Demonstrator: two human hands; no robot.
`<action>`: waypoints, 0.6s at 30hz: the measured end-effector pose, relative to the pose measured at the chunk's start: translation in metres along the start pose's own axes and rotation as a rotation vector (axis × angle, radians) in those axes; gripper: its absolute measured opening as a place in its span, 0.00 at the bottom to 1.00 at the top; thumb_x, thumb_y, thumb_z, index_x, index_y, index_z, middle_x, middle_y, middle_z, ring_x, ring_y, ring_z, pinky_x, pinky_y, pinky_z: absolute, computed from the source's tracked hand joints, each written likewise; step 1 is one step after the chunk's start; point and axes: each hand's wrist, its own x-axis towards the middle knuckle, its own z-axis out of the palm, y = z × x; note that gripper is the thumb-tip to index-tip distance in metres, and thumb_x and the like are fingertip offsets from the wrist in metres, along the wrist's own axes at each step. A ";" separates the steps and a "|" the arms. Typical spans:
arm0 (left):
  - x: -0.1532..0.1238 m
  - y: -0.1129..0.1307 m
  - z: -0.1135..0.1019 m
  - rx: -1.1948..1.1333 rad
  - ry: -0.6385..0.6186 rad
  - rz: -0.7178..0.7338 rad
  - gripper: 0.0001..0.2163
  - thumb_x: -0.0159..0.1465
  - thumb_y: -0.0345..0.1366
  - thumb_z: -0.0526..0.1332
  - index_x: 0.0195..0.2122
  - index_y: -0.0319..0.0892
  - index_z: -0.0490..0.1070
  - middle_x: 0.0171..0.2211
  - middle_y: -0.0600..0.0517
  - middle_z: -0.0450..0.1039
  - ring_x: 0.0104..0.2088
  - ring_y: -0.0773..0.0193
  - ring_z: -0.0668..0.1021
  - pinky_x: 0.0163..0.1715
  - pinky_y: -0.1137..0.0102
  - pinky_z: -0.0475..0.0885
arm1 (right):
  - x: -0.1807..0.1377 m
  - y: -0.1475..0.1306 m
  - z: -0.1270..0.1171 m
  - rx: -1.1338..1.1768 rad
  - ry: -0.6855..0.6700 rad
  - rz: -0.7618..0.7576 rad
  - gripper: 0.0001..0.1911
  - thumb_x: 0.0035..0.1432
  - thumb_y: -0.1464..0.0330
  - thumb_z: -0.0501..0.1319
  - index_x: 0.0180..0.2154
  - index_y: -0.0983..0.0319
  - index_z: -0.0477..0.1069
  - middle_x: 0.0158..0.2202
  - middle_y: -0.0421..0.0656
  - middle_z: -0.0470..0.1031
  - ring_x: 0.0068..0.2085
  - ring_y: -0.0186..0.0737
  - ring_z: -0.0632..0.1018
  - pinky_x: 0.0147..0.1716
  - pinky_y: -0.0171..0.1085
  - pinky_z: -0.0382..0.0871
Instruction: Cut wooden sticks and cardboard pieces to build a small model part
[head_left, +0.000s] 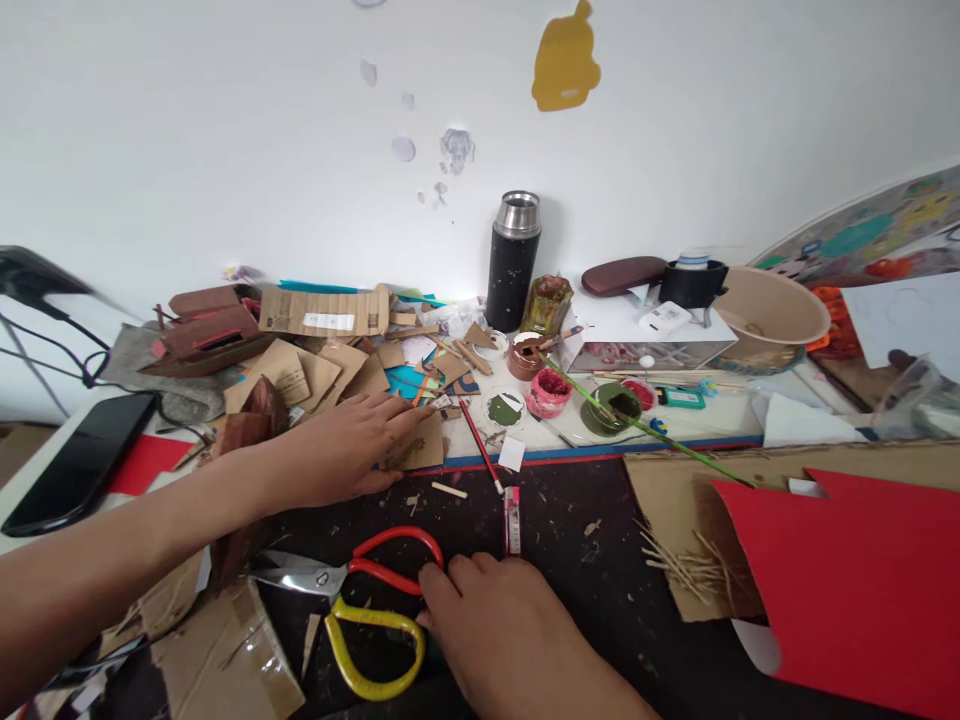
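My left hand (352,445) reaches forward and lies flat with fingers stretched on a small piece of brown cardboard (420,447) at the edge of the dark mat. My right hand (499,630) rests near the front of the mat, fingers curled down beside the handles of scissors (360,600), one handle red and one yellow. Its fingertips touch the mat close to the red handle; I see nothing gripped in it. A small pink utility knife (513,520) lies just beyond the right hand, and a red pencil (481,447) lies past that.
A heap of cardboard scraps (322,350) fills the back left. Paint pots (549,392), a black flask (513,262), a beige bowl (772,315) and a white box (645,335) stand at the back. Red card (855,580), thin sticks (679,565) and a phone (79,460) lie at the sides.
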 end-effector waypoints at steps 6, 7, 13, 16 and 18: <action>-0.002 0.002 -0.004 -0.041 0.005 0.005 0.36 0.66 0.42 0.63 0.75 0.44 0.57 0.68 0.39 0.69 0.67 0.43 0.73 0.65 0.55 0.68 | 0.000 0.002 0.008 -0.044 0.029 -0.016 0.17 0.63 0.65 0.73 0.50 0.61 0.73 0.35 0.44 0.82 0.30 0.50 0.83 0.21 0.43 0.73; -0.002 0.001 -0.006 -0.060 0.010 0.004 0.35 0.67 0.43 0.63 0.75 0.45 0.57 0.68 0.40 0.69 0.67 0.44 0.73 0.65 0.56 0.68 | 0.001 0.002 0.008 -0.049 0.032 -0.020 0.18 0.62 0.65 0.73 0.50 0.61 0.74 0.34 0.43 0.82 0.29 0.50 0.83 0.20 0.43 0.73; 0.000 -0.027 -0.022 -0.053 0.162 -0.120 0.26 0.74 0.44 0.53 0.72 0.44 0.62 0.66 0.43 0.72 0.65 0.50 0.74 0.66 0.56 0.67 | 0.002 0.003 0.007 -0.074 0.054 -0.033 0.19 0.61 0.65 0.74 0.50 0.62 0.74 0.34 0.43 0.82 0.28 0.48 0.83 0.19 0.42 0.70; 0.004 -0.053 -0.027 0.068 0.203 -0.146 0.26 0.71 0.35 0.52 0.70 0.43 0.66 0.65 0.42 0.73 0.64 0.48 0.73 0.66 0.55 0.66 | 0.002 0.004 0.007 -0.068 0.068 -0.038 0.19 0.60 0.65 0.75 0.49 0.61 0.74 0.33 0.43 0.82 0.28 0.48 0.83 0.19 0.42 0.69; 0.008 -0.068 -0.025 0.136 0.144 -0.105 0.30 0.66 0.27 0.54 0.70 0.46 0.68 0.68 0.44 0.71 0.66 0.48 0.72 0.67 0.55 0.64 | 0.002 0.004 0.007 -0.063 0.073 -0.041 0.18 0.60 0.65 0.74 0.49 0.61 0.73 0.33 0.42 0.82 0.28 0.48 0.83 0.19 0.42 0.69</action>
